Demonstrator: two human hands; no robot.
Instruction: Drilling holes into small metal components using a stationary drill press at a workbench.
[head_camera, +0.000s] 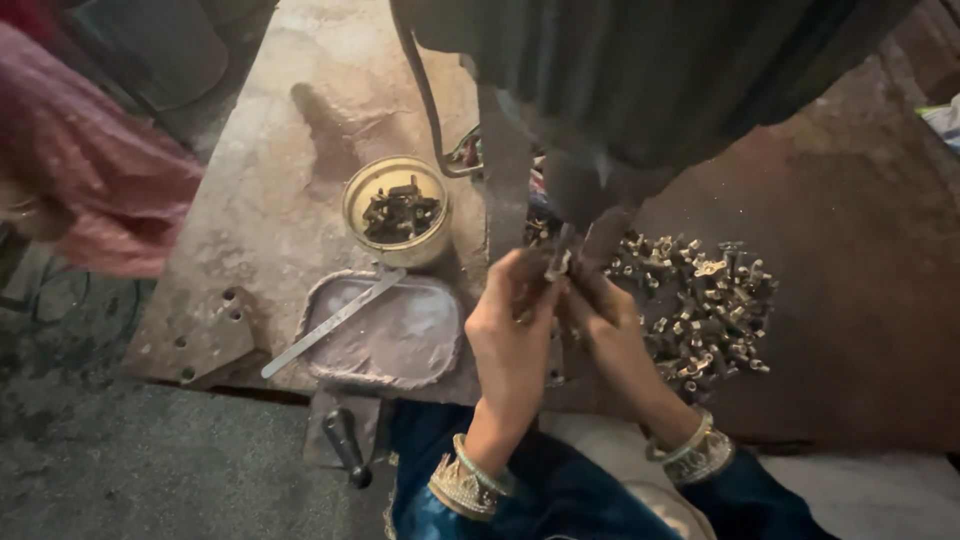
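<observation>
Both hands raised together under the dark machine head (640, 90). Left hand (512, 330) fingers pinched round a small metal piece (558, 264), held at the fingertips just below the machine's tool. Right hand (605, 320) curled close beside it, fingertips meeting the left's; whether it grips anything, cannot tell. Heap of small metal parts (705, 310) lies on the worktop (850, 300) just right of the right hand. Round tin (397, 210) of dark parts and shallow tray (385, 330) with flat metal strip (335, 320) sit left of the hands.

Worn metal bench (290, 80) with round tin (397, 210), shallow tray (385, 330), heap of small metal parts (705, 300).
</observation>
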